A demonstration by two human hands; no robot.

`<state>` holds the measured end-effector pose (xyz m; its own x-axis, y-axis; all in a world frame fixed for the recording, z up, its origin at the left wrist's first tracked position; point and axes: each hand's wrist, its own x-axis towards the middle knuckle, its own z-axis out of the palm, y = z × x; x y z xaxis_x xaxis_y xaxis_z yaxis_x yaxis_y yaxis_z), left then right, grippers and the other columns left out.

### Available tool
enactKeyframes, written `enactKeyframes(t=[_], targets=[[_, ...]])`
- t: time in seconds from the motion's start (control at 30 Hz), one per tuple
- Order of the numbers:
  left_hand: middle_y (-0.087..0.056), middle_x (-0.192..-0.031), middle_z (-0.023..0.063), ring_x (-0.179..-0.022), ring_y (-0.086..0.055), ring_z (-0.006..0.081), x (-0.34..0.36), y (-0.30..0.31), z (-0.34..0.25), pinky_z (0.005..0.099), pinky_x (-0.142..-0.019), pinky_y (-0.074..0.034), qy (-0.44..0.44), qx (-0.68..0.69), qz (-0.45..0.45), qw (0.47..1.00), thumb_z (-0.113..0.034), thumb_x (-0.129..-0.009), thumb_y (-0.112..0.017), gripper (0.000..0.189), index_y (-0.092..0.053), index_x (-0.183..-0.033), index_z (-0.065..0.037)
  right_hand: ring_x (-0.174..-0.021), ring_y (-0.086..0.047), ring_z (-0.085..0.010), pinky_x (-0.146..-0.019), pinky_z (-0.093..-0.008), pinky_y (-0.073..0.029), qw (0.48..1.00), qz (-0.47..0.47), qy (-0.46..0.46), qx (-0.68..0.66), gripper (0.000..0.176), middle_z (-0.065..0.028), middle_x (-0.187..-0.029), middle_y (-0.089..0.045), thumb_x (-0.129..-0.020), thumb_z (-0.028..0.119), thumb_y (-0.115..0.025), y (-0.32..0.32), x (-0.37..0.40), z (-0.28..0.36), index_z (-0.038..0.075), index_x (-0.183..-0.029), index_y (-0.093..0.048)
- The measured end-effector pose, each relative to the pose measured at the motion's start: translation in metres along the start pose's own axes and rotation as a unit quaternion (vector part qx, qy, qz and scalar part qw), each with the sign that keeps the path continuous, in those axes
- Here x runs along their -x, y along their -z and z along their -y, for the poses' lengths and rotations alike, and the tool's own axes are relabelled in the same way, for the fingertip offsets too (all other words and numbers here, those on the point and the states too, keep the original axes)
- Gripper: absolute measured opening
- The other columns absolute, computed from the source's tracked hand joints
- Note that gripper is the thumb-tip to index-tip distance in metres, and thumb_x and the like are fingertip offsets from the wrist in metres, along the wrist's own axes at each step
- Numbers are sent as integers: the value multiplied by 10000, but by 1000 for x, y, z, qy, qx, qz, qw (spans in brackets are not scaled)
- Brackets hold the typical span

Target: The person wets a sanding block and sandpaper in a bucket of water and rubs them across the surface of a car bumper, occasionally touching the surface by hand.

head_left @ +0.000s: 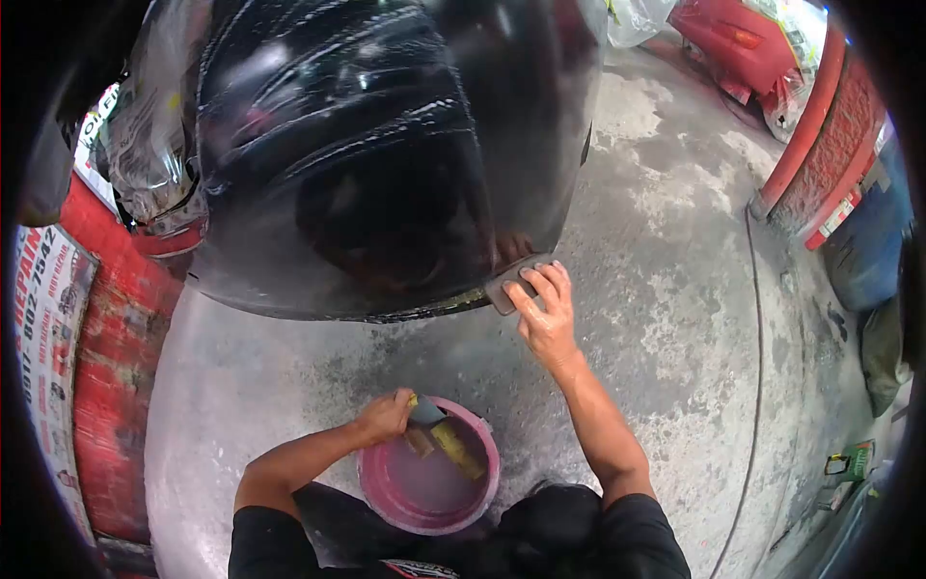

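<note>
My right hand (545, 307) presses a flat grey-brown sanding pad (513, 282) against the lower right edge of a glossy black car hood (386, 183). Its fingers are bent over the pad. Wet whitish streaks run across the hood's upper part. Lower down, my left hand (388, 415) is closed at the upper left rim of a pink bucket (370, 490) of cloudy water. What it grips is hard to make out; a grey flat piece (424, 411) with a yellow end lies right at its fingers. A yellowish strip (458, 450) and a small brown block (420, 443) show in the bucket.
Stained concrete floor (666, 289) surrounds the bucket, with a dark cable (757, 367) along the right. A printed sign (48, 338) leans by a red wall (116, 386) at left. A red car part (743, 48), red post (810, 116) and blue drum (868, 241) stand right.
</note>
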<state>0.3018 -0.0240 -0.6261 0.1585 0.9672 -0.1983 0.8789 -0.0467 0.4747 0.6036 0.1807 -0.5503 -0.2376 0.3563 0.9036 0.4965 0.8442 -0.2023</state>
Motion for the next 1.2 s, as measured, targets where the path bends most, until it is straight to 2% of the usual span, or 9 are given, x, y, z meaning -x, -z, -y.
enactKeyframes(t=[0.17, 0.4, 0.6, 0.73, 0.8, 0.97, 1.03, 1.13, 1.2], targets=[[-652, -978, 293, -926, -636, 483, -20, 33, -27, 551, -814, -487, -41, -20, 58, 997, -190, -975, -483, 257, -506, -1163, -15, -1079, -582, -330, -1010, -560, -442, 992, -94, 57, 54, 498, -112, -1124, -625, -580, -10, -714, 54, -47, 10, 134, -1055, -750], [-667, -1042, 290, -995, -633, 492, -51, 38, -34, 568, -853, -483, -22, -41, 154, 987, -283, -984, -444, 325, -533, -1152, -20, -974, -613, -331, -879, -433, -486, 952, -178, 223, 110, 420, -154, -1088, -658, -744, -80, -683, 108, -279, 53, 74, -1131, -738], [-671, -997, 298, -939, -630, 525, -51, 0, -11, 602, -837, -473, -53, 102, 43, 992, -250, -972, -468, 296, -532, -1124, -5, -984, -622, -344, -855, -412, -489, 952, -117, 236, 157, 398, -131, -1085, -668, -819, -20, -614, 89, -387, 80, 141, -1171, -707], [-658, -968, 328, -929, -627, 530, -49, -11, -9, 599, -830, -475, -58, 155, 26, 986, -213, -955, -494, 268, -533, -1108, 3, -1075, -622, -326, -938, -376, -472, 963, -95, 176, 180, 336, -141, -1156, -657, -912, 23, -590, 86, -358, 91, 135, -1212, -695], [-653, -924, 339, -899, -637, 522, -47, -16, -6, 598, -816, -481, -65, 151, -3, 986, -181, -940, -505, 242, -529, -1101, -1, -1116, -573, -380, -938, -444, -447, 958, -99, 158, 216, 461, -145, -1130, -667, -805, -45, -570, 81, -315, 88, 151, -1201, -700], [-671, -935, 296, -898, -633, 525, -45, -29, -7, 588, -800, -488, -67, 159, -34, 984, -210, -964, -503, 251, -548, -1151, -50, -1059, -567, -352, -898, -480, -446, 972, -144, 117, 146, 350, -118, -1058, -618, -842, -60, -622, 8, -86, 37, 121, -1126, -714], [-674, -906, 291, -871, -637, 527, -40, -16, -13, 592, -771, -495, -80, 149, -58, 984, -212, -966, -502, 245, -541, -1149, -55, -1055, -568, -347, -899, -501, -446, 990, 81, 102, 62, 405, -133, -1113, -597, -720, -54, -651, -9, -4, 28, 114, -1084, -709], [-666, -888, 301, -835, -651, 505, -31, 20, -26, 576, -727, -512, -25, 99, -5, 995, -148, -925, -510, 217, -527, -1108, -33, -999, -588, -327, -885, -466, -481, 987, 105, 56, 112, 437, -157, -1103, -605, -685, -99, -642, -11, -3, 58, 75, -1082, -701], [-671, -880, 300, -830, -654, 509, -24, 1, -22, 586, -728, -514, -93, 140, -59, 984, -169, -929, -509, 222, -527, -1109, -41, -1069, -565, -331, -922, -503, -452, 990, 1, 71, 122, 451, -110, -1086, -612, -640, -64, -688, 11, -23, 76, 118, -1050, -743]])
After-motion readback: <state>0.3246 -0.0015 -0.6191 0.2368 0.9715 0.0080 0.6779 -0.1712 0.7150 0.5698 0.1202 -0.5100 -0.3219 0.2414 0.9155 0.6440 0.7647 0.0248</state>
